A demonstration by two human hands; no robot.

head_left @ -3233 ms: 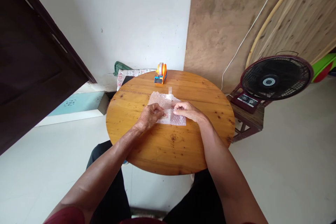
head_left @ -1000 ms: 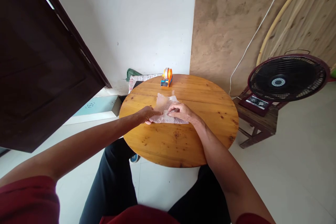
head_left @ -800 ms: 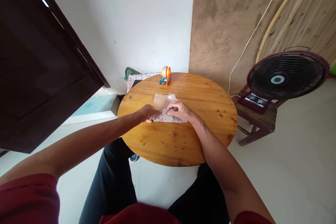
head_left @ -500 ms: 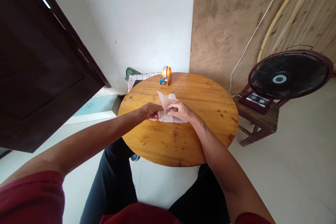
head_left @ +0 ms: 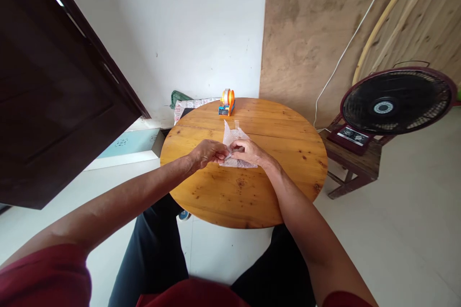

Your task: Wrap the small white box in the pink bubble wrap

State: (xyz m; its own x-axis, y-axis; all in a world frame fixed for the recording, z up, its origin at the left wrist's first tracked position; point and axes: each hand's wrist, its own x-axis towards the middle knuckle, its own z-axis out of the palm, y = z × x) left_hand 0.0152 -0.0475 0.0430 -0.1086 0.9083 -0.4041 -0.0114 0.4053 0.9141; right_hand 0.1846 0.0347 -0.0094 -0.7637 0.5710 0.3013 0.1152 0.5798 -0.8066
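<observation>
A sheet of clear bubble wrap [head_left: 239,162] lies near the middle of the round wooden table [head_left: 237,196], its far corners sticking up. My left hand [head_left: 212,152] pinches the left edge of the wrap, folded in toward the middle. From the other side my right hand [head_left: 248,151] grips the wrap with curled fingers, its fingertips close to those of the left. Whether anything lies inside the wrap is hidden by the hands and folds. Beyond the wrap stands an orange and blue tape dispenser [head_left: 226,102] with a roll of tape on it.
To the right, an electric fan [head_left: 396,100] rests on a wooden stool [head_left: 355,165]. A pale blue box [head_left: 129,146] is on the floor at left, by a dark door [head_left: 61,91]. A printed sack [head_left: 183,108] sits behind the table against the wall.
My left hand has moved right, bringing the wrap's left edge inward toward my right hand. The right hand has stayed nearly in place.
</observation>
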